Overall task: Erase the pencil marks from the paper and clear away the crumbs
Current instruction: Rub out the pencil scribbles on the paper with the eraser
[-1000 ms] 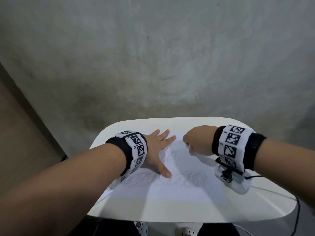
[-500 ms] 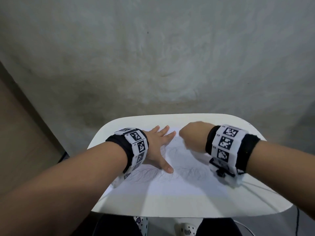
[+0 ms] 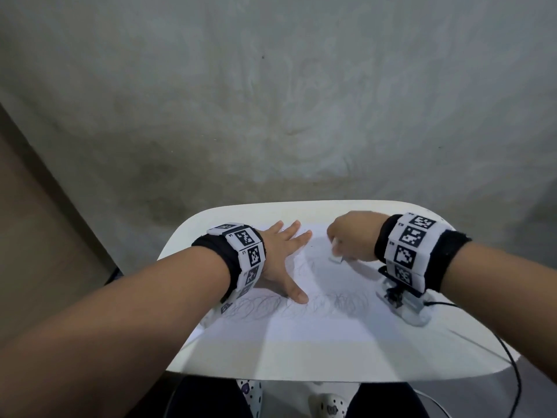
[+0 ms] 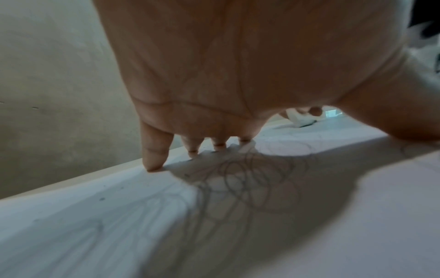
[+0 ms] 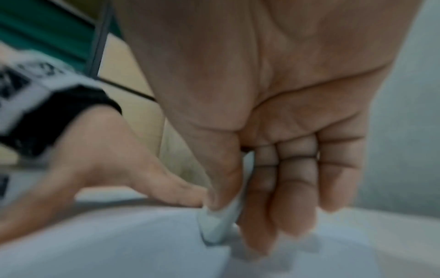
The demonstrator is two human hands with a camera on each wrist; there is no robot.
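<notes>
A white sheet of paper (image 3: 301,330) with looping pencil scribbles (image 3: 265,306) lies on a small white table (image 3: 346,366). My left hand (image 3: 283,257) lies flat on the sheet's left part, fingers spread and pressing it down; the left wrist view shows its fingertips (image 4: 152,165) on the paper above more scribbles (image 4: 250,180). My right hand (image 3: 349,236) pinches a white eraser (image 3: 336,258) between thumb and fingers, its lower end touching the sheet near the far edge. The right wrist view, blurred, shows the eraser (image 5: 221,222) pressed on the paper.
A grey concrete wall (image 3: 271,101) rises just behind the table. A black cable (image 3: 512,366) runs off the table's right side. My knees and patterned shoes (image 3: 325,408) show below the near edge. Tiny dark specks (image 4: 102,199) dot the sheet by my left fingers.
My right hand has slid to the right along the far part of the sheet and the eraser now shows beneath it. The left hand has stayed flat on the paper.
</notes>
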